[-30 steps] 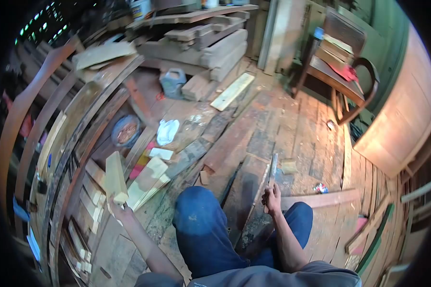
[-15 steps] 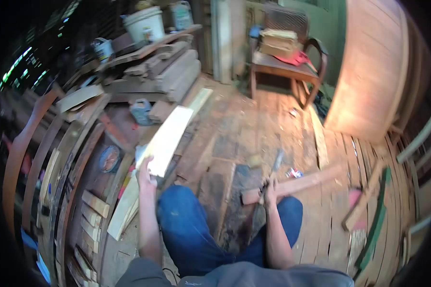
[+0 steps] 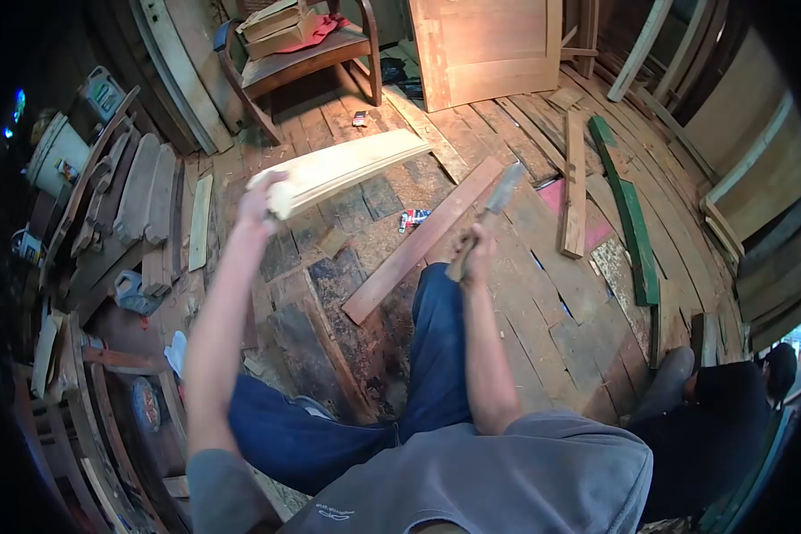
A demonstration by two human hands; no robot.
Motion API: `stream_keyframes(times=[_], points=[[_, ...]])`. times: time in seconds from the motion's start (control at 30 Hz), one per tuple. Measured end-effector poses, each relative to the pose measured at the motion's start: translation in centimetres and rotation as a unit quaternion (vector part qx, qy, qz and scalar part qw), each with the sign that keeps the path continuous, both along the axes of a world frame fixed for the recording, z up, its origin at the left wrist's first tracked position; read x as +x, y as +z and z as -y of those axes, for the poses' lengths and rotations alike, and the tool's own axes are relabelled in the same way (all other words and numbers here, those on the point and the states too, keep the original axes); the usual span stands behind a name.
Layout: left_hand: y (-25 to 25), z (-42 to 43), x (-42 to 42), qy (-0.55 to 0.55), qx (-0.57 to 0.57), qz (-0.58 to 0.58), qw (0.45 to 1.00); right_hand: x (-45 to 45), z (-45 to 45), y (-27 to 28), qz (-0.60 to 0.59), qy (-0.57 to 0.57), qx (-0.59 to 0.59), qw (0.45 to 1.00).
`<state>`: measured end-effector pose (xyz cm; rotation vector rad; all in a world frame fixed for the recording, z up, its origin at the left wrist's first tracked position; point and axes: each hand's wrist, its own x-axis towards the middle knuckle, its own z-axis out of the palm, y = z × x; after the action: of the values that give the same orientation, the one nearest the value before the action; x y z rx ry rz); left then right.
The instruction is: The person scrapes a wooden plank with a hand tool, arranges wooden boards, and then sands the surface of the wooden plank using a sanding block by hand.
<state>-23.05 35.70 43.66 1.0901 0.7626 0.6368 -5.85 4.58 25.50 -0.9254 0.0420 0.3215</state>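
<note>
We see a pale, straight-edged board (image 3: 347,169) at eleven o'clock, its broad face bright and its lower edge showing lengthwise ridges. Our left hand (image 3: 262,196) has its fingers closed on the near end; the far end points toward two o'clock. At two o'clock our right hand (image 3: 473,254) has its fingers wrapped round the wooden handle of a grey blade (image 3: 505,189). The blade overlaps the end of a reddish plank (image 3: 423,240) in our view; we cannot tell whether they touch.

At ten o'clock we find a white bucket (image 3: 53,160), at nine a jug (image 3: 133,292), and at eight a basin (image 3: 145,405); their contents are unclear to us. At eleven, a chair (image 3: 298,69) carries boxes (image 3: 280,36) and a red cloth (image 3: 323,37).

Below us spreads a worn wooden floor (image 3: 525,343). A panel (image 3: 489,53) stands at one, a green beam (image 3: 627,218) lies toward three, and another person (image 3: 707,418) sits at four.
</note>
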Motion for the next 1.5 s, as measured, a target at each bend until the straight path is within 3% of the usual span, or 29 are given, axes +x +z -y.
stream_keyframes(times=[0.07, 0.1, 0.13, 0.2, 0.23, 0.27, 0.4, 0.5, 0.6, 0.83, 0.97, 1.0, 1.07, 1.1, 1.13, 1.33, 1.43, 1.5], points=[[-5.0, 0.8, 4.1, -0.002, -0.023, -0.002, 1.000, 1.7, 3.4, 0.5, 0.032, -0.025, 0.018, 0.999], [-10.4, 0.6, 5.8, -0.017, -0.076, 0.031, 0.997, 2.8, 5.4, -0.7, 0.036, -0.040, 0.001, 0.999], [-16.4, 0.0, 7.3, 0.009, -0.101, -0.024, 0.995, 4.0, 6.9, -1.9, 0.043, -0.053, -0.014, 0.998], [-21.3, 4.7, 7.4, -0.004, -0.099, 0.013, 0.995, 4.5, 10.1, -2.5, -0.002, -0.067, 0.001, 0.998], [-25.2, 5.5, 7.0, -0.019, -0.167, -0.014, 0.986, 4.6, 11.6, -2.9, -0.023, -0.074, 0.009, 0.997], [-26.8, 7.2, 6.3, 0.005, -0.151, -0.065, 0.986, 4.7, 13.2, -3.6, -0.026, -0.083, -0.004, 0.996], [-35.2, 9.4, 1.7, -0.039, -0.227, 0.001, 0.973, 4.0, 18.4, -7.2, -0.038, -0.100, -0.058, 0.993], [-38.0, 9.2, -0.6, -0.057, -0.244, 0.028, 0.968, 2.6, 20.4, -8.1, -0.056, -0.113, -0.098, 0.987], [-39.2, 8.8, -1.9, -0.044, -0.248, 0.036, 0.967, 2.8, 22.5, -10.9, -0.064, -0.095, -0.109, 0.987], [-38.3, 7.7, -0.9, -0.068, -0.230, -0.006, 0.971, 3.1, 23.3, -11.2, -0.089, -0.074, -0.141, 0.983], [-38.8, 7.3, -0.3, -0.046, -0.175, -0.138, 0.974, 2.9, 22.3, -10.2, -0.075, -0.069, -0.181, 0.978], [-38.6, 7.8, -0.7, -0.059, -0.127, -0.158, 0.977, 2.8, 21.9, -9.9, -0.074, -0.064, -0.184, 0.978], [-39.5, 8.1, -0.7, -0.019, 0.030, -0.340, 0.940, 2.8, 21.4, -9.8, -0.073, -0.052, -0.189, 0.978], [-40.0, 8.3, -0.6, -0.001, 0.108, -0.424, 0.899, 2.8, 21.1, -9.8, -0.073, -0.046, -0.189, 0.978], [-36.5, 10.7, 0.3, 0.109, 0.203, -0.518, 0.824, 2.8, 20.9, -9.9, -0.074, -0.040, -0.191, 0.978], [-36.6, 10.8, 0.8, 0.023, 0.421, -0.431, 0.798, 3.4, 19.0, -11.8, -0.059, 0.019, -0.310, 0.949], [-37.8, 11.3, 2.6, -0.012, 0.474, -0.444, 0.761, 3.7, 17.1, -14.0, 0.138, 0.076, -0.517, 0.842], [-39.8, 10.7, 4.3, -0.016, 0.492, -0.444, 0.749, 4.4, 14.5, -15.5, 0.371, 0.093, -0.528, 0.758]])
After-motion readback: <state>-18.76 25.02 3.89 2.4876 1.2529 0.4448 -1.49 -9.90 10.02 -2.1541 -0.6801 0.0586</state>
